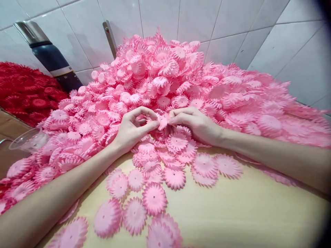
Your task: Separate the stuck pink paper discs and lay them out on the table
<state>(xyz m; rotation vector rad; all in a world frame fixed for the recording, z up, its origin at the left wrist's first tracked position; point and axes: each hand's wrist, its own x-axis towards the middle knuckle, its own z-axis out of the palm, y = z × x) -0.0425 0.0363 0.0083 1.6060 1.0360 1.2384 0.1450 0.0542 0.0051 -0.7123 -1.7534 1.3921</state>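
Note:
Between my two hands is a pink fabric flower piece [163, 121], pinched from both sides just in front of the big heap. My left hand [137, 126] has thumb and forefinger closed on its left edge. On the other edge, my right hand [192, 123] pinches with thumb and bent fingers. The piece looks crumpled or folded, and its far side is hidden. Right below the hands lie loose pink scalloped discs [177, 142], some with a small dark hole in the middle.
A tall heap of pink discs [160, 82] leans on the white tiled wall [196, 20]. At left are a red heap [28, 89], a dark blue bottle [53, 60] and a clear plastic cup [29, 140]. More discs [154, 198] lie scattered on the pale yellow table [232, 210].

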